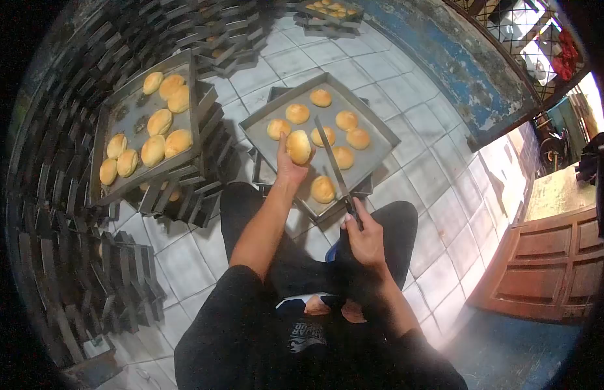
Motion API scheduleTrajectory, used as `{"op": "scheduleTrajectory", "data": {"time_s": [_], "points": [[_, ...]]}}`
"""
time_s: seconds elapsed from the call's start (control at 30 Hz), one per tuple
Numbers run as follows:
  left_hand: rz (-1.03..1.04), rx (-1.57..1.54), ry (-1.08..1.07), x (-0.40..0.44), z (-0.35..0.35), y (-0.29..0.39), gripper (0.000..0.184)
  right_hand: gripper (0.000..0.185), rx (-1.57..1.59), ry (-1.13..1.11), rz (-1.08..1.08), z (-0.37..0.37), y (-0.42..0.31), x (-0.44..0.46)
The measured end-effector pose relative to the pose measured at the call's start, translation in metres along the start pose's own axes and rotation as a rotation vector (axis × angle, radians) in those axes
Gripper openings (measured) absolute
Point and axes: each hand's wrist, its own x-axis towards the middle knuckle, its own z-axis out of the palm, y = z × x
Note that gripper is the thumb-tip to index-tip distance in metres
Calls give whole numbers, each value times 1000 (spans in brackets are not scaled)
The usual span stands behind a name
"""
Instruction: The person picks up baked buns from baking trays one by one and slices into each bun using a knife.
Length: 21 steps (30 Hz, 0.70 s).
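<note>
My crossed legs (pixel 250 224) come close to the near edge of the tray (pixel 380 142) in front of me, leaving only a narrow strip of tile there. My right hand (pixel 366 235) has its fingers curled around the dark handle of a knife (pixel 330 155), and they cover much of that handle. The blade slants up and away to the left over the tray, hiding part of one bun (pixel 324 136); whether it touches that bun I cannot tell. My left hand (pixel 293 168) is pinching another bun (pixel 299 148), which sits upright between thumb and fingers, left of the blade and apart from it; my thumb lies along its left side, and most of the other fingers are hidden behind it. Inside the tray's raised rim, the other buns (pixel 347 120) lie spaced apart, with bare metal toward the right corner. More trays jut out beneath, mostly covered. To my left, a stacked tray (pixel 130 114) of buns stands near, its rim well apart from my left fingers, and dark racked trays (pixel 74 195) crowd that side. Tiled floor (pixel 422 140) lies open to the right, as far as a wooden panel (pixel 549 266) and a peeling blue board (pixel 458 65). Farthest off, another tray of buns (pixel 331 9) is cut off by the top edge.
</note>
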Motion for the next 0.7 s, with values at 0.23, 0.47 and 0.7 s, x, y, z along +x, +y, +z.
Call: {"op": "scheduleTrajectory", "data": {"time_s": [0.23,0.47,0.7], "points": [[-10,8,16,9,-8,-5,38,48,-59,42,-227,17,18,-4],[-37,-42,-1,10,-5,-6,35,44,-61,46,-208,19,23,-11],[-163,25,-163,-6,0,-28,30,46,-108,79,-199,17,6,17]]}}
